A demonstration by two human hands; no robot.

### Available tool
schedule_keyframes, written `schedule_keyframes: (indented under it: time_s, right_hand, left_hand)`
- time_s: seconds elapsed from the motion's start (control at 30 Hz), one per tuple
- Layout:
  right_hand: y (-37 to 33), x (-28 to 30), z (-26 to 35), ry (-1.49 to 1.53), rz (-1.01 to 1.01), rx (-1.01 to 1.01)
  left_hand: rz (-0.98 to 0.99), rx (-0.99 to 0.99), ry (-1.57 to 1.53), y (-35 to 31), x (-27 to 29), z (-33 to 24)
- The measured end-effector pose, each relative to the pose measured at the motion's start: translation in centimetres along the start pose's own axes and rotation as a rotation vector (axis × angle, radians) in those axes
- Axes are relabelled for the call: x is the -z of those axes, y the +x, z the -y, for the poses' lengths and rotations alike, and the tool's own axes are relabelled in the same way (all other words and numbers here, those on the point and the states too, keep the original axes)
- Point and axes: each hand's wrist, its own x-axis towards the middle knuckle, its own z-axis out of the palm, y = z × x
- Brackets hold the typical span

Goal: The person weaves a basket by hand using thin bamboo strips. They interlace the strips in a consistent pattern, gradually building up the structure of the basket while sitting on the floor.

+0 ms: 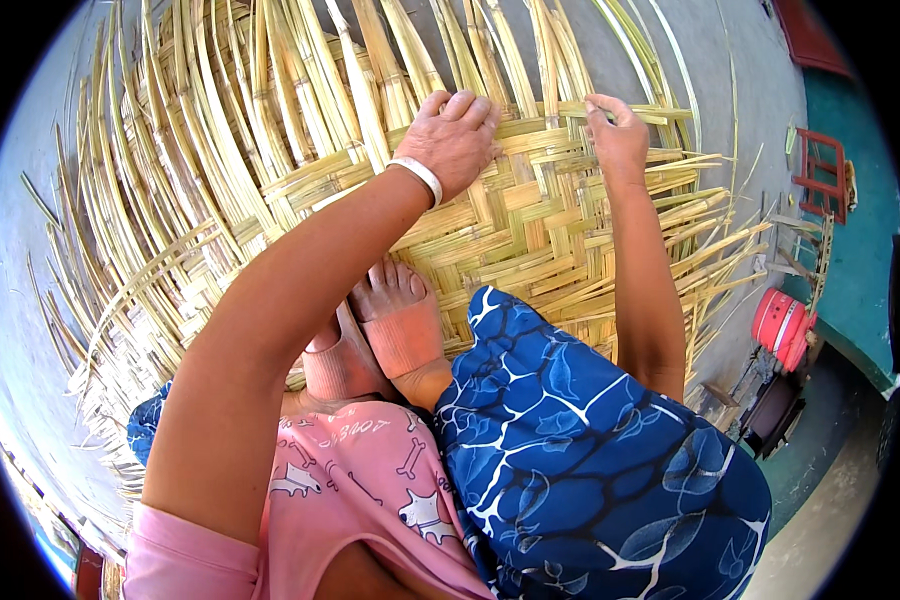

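Note:
A half-woven mat (530, 215) of flat yellow-green split-cane strips lies on the floor under my feet and hands. My left hand (452, 140), with a white bangle on its wrist, presses down at the upper edge of the weave. Its fingers are curled over the cane strips there, and the fingertips are partly hidden. To the right, my right hand (618, 135) pinches a greenish cane strip (655, 115) between thumb and fingers. That strip runs crosswise over the upright strips. Long unwoven strips (310, 75) fan out beyond my left hand.
My feet in pink slippers (405, 335) rest on the mat. Loose strip ends (715, 235) stick out along its right side. A grey floor (760, 100) surrounds it. Farther right are a red wooden frame (820, 172), a red-pink bundle (782, 328) and a teal wall (855, 255).

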Motion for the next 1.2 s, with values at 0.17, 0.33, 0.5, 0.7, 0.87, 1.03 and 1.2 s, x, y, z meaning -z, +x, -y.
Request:
schedule_keyframes:
  time_s: [0.17, 0.33, 0.5, 0.7, 0.87, 1.03, 1.2]
  right_hand:
    - [1.2, -0.3, -0.5, 0.017, 0.103, -0.042]
    - [1.5, 1.2, -1.2, 0.637, 0.155, -0.248]
    - [1.3, 3.5, -1.4, 1.082, 0.153, -0.336]
    - [1.0, 5.8, -0.7, 1.159, 0.263, -0.282]
    - [2.0, 6.7, -1.3, 1.146, 0.387, -0.249]
    - [4.2, 6.2, 0.2, 0.855, 0.416, -0.183]
    - [4.1, 6.0, 1.0, 0.691, 0.365, -0.147]
  left_hand:
    - [0.11, -0.07, 0.041, 0.6, 1.0, -0.3]
    - [0.295, -0.122, 0.11, 2.8, 3.1, 0.4]
    - [0.137, -0.052, -0.286, 6.6, 2.5, -1.6]
    - [0.119, 0.122, -0.561, 12.3, 0.6, -4.8]
    - [0.26, 0.384, -0.615, 14.1, 1.0, -5.5]
    - [0.197, 0.515, -0.688, 14.4, 1.1, -5.2]
    - [0.162, 0.455, -0.754, 14.3, 1.1, -4.9]
